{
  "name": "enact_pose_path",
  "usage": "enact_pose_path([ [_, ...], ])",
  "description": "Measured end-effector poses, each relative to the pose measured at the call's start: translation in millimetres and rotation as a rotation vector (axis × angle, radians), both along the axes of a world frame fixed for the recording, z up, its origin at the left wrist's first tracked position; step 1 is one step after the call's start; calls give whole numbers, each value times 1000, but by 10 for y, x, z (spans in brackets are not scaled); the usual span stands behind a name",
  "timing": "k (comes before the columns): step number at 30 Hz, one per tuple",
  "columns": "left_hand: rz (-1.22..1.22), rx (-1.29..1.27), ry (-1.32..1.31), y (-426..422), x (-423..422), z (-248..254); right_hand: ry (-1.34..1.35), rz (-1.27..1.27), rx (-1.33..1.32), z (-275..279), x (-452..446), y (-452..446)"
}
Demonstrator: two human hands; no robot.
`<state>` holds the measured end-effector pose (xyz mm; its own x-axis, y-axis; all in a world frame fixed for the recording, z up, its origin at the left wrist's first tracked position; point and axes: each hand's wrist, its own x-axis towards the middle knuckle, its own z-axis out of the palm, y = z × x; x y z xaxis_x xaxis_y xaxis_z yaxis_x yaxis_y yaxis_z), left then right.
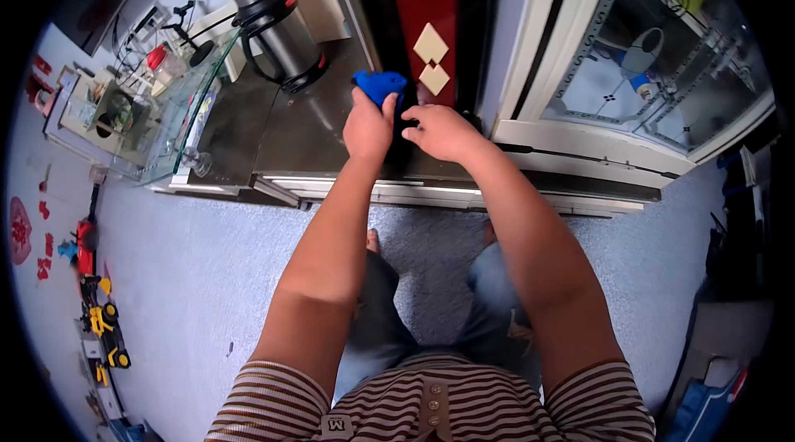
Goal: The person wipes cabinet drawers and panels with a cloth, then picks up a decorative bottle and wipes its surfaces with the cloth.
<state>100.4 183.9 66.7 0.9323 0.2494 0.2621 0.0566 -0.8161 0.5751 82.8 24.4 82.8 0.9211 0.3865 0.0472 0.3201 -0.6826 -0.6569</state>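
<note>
A bunched blue cloth (379, 84) is gripped in my left hand (368, 125), held above the dark brown countertop (310, 131). My right hand (440, 131) is just to the right of it, its fingers curled toward the left hand. Whether the right fingertips touch the cloth or hold anything small is hard to make out. Behind both hands stands a black upright panel with a red strip (424, 7) bearing two cream diamond shapes (431, 44).
A large steel vacuum flask (281, 28) stands on the counter to the left. Further left is a glass shelf (186, 119) with a red-lidded jar (166, 61). A glass-fronted cabinet (638, 69) is at right. Toy vehicles (105, 322) line the left wall.
</note>
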Motion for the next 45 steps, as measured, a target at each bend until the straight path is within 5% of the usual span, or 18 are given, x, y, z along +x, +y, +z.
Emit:
enact_pose_path([
  [5,-41,44,172,145,93,-296,-17,6,2,-44,21,-41],
  [15,-24,-114,-291,77,-30,274,-20,-30,-31,24,-46,-54],
  [27,-156,52,184,239,98,-331,-11,12,-51,24,-76,-131],
  [34,-40,-185,-332,34,1,284,-41,54,-18,66,-86,-187],
  [45,-91,9,152,207,143,-380,37,76,-64,183,-210,-223],
])
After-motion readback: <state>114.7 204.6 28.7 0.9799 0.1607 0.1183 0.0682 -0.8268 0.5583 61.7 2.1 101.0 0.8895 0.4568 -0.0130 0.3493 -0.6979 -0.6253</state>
